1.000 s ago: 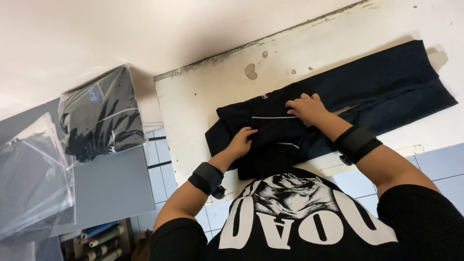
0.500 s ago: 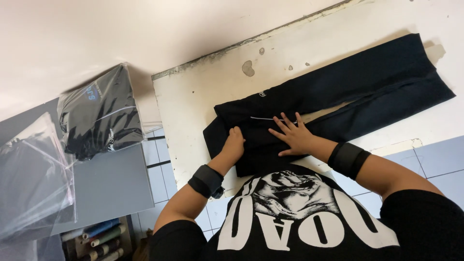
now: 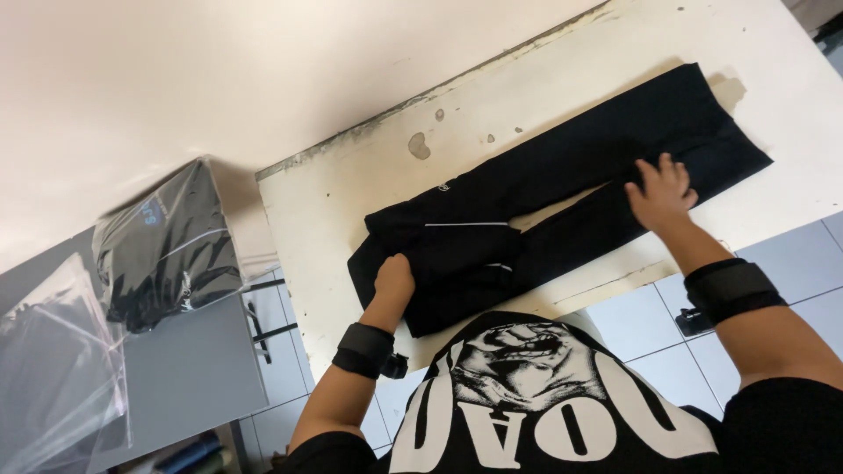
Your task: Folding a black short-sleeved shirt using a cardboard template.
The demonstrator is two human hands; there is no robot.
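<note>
Pressing down on the waist end, your left hand (image 3: 394,279) sits curled, knuckles up, on the black trousers (image 3: 562,202) — whether those fingers pinch any cloth underneath, you can't tell from up here. Your right hand (image 3: 660,189) is out along the legs, fingers spread wide and flat on the fabric, gripping nothing, just resting on the nearer leg where it runs beside the farther one.

Those trousers lie stretched across the white worktable (image 3: 351,202), waist toward your left, hems up at the far right near the table's edge. You can see a thin pale line of stitching across the hip area, and a narrow wedge of tabletop showing between the two legs. The waist section looks bunched, thicker than the legs.

Both your forearms carry dark wrist bands — one on the left (image 3: 364,349), one on the right (image 3: 731,289). Your black printed T-shirt (image 3: 527,395) fills the bottom of the view.

Off to your left, well apart from the trousers, a dark garment in a clear plastic bag (image 3: 167,246) rests on a grey surface (image 3: 189,369), and another clear plastic bag (image 3: 53,369) lies beside it, nearer the picture's edge. Pale tiled floor (image 3: 834,290) shows below the table's near edge.
</note>
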